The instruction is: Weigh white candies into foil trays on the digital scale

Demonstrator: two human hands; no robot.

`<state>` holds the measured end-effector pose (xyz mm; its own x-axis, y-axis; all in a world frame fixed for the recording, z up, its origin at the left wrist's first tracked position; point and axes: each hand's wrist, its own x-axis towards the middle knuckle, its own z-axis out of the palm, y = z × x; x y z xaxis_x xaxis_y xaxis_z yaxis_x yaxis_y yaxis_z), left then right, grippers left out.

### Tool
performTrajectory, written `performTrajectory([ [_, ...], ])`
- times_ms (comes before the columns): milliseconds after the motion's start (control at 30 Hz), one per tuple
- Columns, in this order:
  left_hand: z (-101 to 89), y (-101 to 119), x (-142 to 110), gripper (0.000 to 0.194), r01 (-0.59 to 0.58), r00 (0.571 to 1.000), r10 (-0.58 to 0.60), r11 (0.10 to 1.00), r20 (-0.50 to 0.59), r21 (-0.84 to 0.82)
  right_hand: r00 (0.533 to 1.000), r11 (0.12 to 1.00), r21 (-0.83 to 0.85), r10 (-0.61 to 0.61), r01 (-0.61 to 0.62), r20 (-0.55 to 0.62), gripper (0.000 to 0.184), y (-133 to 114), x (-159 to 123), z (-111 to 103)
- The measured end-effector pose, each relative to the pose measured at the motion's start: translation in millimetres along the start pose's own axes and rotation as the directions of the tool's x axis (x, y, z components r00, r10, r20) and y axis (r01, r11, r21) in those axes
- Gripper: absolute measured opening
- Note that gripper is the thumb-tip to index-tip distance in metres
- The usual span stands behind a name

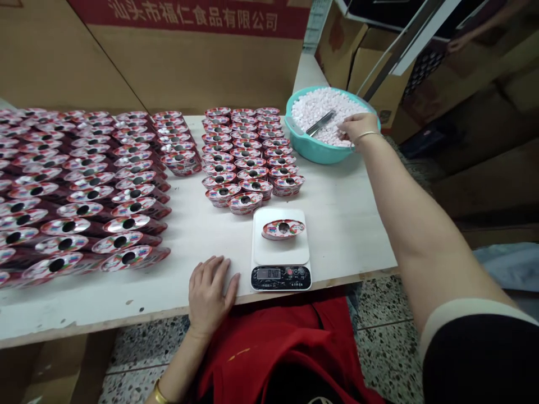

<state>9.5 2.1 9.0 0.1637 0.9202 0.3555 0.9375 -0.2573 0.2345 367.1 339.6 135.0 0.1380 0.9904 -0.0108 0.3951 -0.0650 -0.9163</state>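
Note:
My right hand (360, 128) reaches over the right side of a turquoise basin (326, 154) full of small whitish pellets (320, 101). Its fingers are bent together at the pellets, and whatever they pinch is hidden. A metal scoop or tongs (321, 123) lies on the pellets beside it. My left hand (210, 292) rests flat and open on the table's front edge, holding nothing. Right of it stands a white digital scale (281, 252) with a lit display, perhaps reading 84.0. One red printed packet with an oval top and a round hole (283, 229) stands on the scale.
Rows of similar packets (84, 193) crowd the left of the white table (345, 224). A smaller group (246, 163) stands behind the scale. Large cartons (189, 67) line the back. A metal post (396, 50) rises behind the basin, and part of another person (467, 39) shows beyond.

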Motion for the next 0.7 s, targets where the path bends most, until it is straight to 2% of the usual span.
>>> performTrajectory([
  [67, 0.1, -0.2, 0.1, 0.038, -0.001, 1.0, 0.001, 1.0, -0.003, -0.001, 0.999, 0.999, 0.032, 0.032, -0.032, 0.0, 0.027, -12.6, -30.4, 2.0],
  [100, 0.1, -0.1, 0.1, 0.038, 0.001, 1.0, -0.001, 1.0, -0.004, -0.001, 0.998, 0.998, 0.048, 0.046, -0.048, 0.045, 0.021, -18.9, -49.9, 3.3],
  [167, 0.3, 0.0, -0.2, 0.037, 0.006, 1.0, -0.006, 1.0, -0.002, 0.002, 0.971, 0.993, 0.084, 0.061, -0.082, 0.231, 0.011, -30.7, -93.6, 6.5],
  [200, 0.5, 0.0, -0.4, 0.037, 0.008, 1.0, -0.008, 1.0, -0.003, 0.005, 0.936, 0.991, 0.093, 0.059, -0.097, 0.348, 0.01, -35.9, -115.8, 8.8],
  [267, 1.0, -0.1, -0.7, 0.036, 0.008, 1.0, -0.008, 1.0, -0.007, 0.013, 0.832, 0.991, 0.069, 0.057, -0.113, 0.551, 0.009, -44.0, -154.8, 15.7],
  [333, 1.5, -0.3, -0.9, 0.037, 0.004, 1.0, -0.004, 1.0, -0.015, 0.021, 0.744, 0.996, -0.021, 0.079, -0.087, 0.663, 0.005, -48.9, -182.2, 25.6],
  [367, 1.8, -0.3, -0.9, 0.037, 0.002, 1.0, -0.002, 1.0, -0.018, 0.023, 0.721, 0.995, -0.085, 0.097, -0.052, 0.686, 0.002, -50.3, -190.9, 31.4],
  [433, 2.2, -0.4, -1.1, 0.036, 0.0, 1.0, 0.001, 1.0, -0.023, 0.022, 0.718, 0.971, -0.228, 0.109, 0.072, 0.688, 0.004, -52.0, -200.6, 42.7],
  [567, 2.4, 0.1, -1.8, 0.035, 0.009, 0.999, -0.008, 1.0, -0.033, 0.002, 0.748, 0.826, -0.43, 0.016, 0.364, 0.664, 0.013, -57.2, -204.4, 57.4],
  [633, 2.4, 0.6, -2.2, 0.035, 0.008, 0.999, -0.008, 1.0, -0.034, 0.005, 0.748, 0.778, -0.462, -0.016, 0.426, 0.663, 0.016, -61.1, -204.8, 59.4],
  [700, 2.3, 1.0, -2.5, 0.034, 0.005, 0.999, -0.005, 1.0, -0.037, 0.017, 0.747, 0.77, -0.468, -0.017, 0.434, 0.665, 0.017, -64.4, -205.6, 59.6],
])
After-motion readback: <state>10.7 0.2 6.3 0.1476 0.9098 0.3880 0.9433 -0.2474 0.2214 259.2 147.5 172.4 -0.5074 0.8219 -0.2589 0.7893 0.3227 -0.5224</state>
